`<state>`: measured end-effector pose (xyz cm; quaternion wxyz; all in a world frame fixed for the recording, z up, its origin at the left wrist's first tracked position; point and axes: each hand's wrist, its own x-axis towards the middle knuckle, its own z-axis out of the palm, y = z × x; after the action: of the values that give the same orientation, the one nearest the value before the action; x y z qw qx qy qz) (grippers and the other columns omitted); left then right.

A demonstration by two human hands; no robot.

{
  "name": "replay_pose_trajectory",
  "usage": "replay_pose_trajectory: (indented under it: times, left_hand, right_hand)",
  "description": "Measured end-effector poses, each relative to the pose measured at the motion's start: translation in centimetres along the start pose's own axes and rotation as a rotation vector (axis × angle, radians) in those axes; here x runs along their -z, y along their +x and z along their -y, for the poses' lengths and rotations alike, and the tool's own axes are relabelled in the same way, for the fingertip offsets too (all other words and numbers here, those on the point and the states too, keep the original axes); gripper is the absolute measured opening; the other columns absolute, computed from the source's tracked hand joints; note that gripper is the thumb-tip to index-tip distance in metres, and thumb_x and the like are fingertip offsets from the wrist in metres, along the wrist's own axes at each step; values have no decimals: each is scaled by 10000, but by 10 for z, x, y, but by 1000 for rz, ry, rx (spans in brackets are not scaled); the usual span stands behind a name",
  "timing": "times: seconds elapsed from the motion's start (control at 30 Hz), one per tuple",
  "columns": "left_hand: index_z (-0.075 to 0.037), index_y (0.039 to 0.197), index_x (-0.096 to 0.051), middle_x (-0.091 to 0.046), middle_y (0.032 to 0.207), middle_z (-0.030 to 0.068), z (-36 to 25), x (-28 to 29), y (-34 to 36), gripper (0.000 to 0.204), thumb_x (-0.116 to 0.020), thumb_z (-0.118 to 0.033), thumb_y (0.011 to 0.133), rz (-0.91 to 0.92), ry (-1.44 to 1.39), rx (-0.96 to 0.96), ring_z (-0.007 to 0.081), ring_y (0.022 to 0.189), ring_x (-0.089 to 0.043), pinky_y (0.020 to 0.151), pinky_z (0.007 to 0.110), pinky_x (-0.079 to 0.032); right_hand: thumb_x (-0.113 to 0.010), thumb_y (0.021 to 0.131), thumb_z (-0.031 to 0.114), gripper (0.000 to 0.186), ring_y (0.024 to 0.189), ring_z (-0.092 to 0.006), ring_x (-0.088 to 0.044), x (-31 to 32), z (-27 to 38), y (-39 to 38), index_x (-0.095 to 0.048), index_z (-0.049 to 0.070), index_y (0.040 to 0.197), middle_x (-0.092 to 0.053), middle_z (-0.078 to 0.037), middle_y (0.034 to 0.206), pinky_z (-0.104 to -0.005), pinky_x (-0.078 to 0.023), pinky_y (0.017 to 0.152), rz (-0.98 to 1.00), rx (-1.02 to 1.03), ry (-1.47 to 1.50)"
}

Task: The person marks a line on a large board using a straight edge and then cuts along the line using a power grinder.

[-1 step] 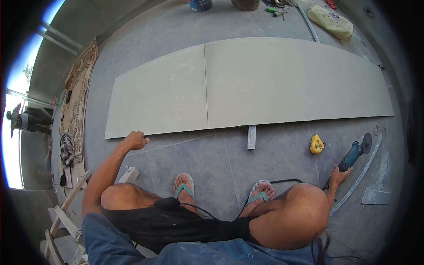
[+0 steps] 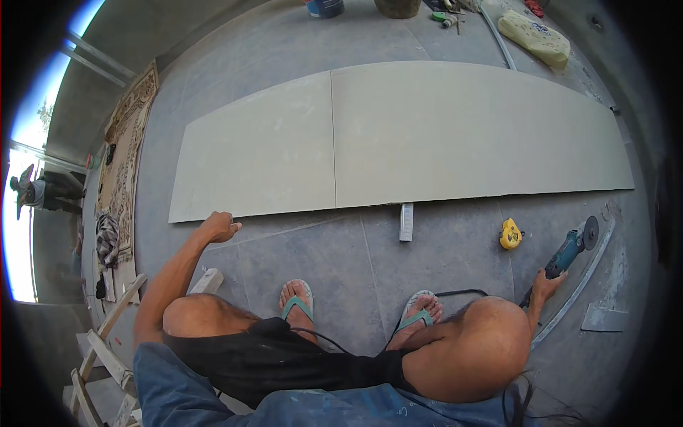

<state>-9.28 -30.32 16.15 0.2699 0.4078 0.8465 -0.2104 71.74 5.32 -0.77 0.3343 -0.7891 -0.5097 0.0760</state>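
A long pale board [image 2: 462, 135], perhaps plasterboard, lies across the floor in front of me, with a dark straight line running across it. My left hand [image 2: 222, 228] is closed at its near edge, toward the left end. Whether the fingers pinch anything there is hidden. Out to the right, my right hand [image 2: 548, 286] is wrapped round the body of a teal and black angle grinder [image 2: 565, 255], its disc pointing away from me. A yellow tape measure [image 2: 510, 233] lies left of the grinder. From under the board's near edge sticks a short metal profile [image 2: 406, 222].
A curved-looking metal strip [image 2: 587, 274] and a flat grey plate [image 2: 605, 318] lie at right. A black cord [image 2: 459, 291] runs by my feet. Wooden frame pieces [image 2: 107, 324] stand lower left, a patterned rug [image 2: 124, 171] beyond. Bucket [image 2: 325, 8] and yellowish sack [image 2: 535, 38] sit at the back.
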Motion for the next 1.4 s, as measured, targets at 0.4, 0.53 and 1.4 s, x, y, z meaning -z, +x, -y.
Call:
replay_pose_trajectory:
  times: [0.4,0.53,1.4]
  left_hand:
    - [108,938,-688,-678,943,354,-8,-43,21,510,-600,-393,977,-119,-135,-67,483,947,-677,858,526,-534]
    - [75,941,-703,-690,952,327,-36,-32,27,476,-596,-386,982,-106,-145,-87,477,935,-679,837,523,-534]
    - [104,1423,-365,-392,1421,284,-285,143,1,1156,-452,-878,820,498,-1540,-1078,381,1421,-301,1169,525,-294]
  right_hand:
    - [-688,802,98,833,1247,-414,-570,-2,8,-2,-283,11,1525,-524,-268,1392,-433,-426,1084,115,-155,49]
    - [-701,797,83,834,1060,-394,-665,-16,-24,10,-292,13,1520,-560,-264,1340,-425,-532,935,-28,-23,-45]
    - [-703,786,-11,529,537,-146,-595,92,493,-195,-377,0,1203,-568,-82,803,-285,-502,432,1226,361,393]
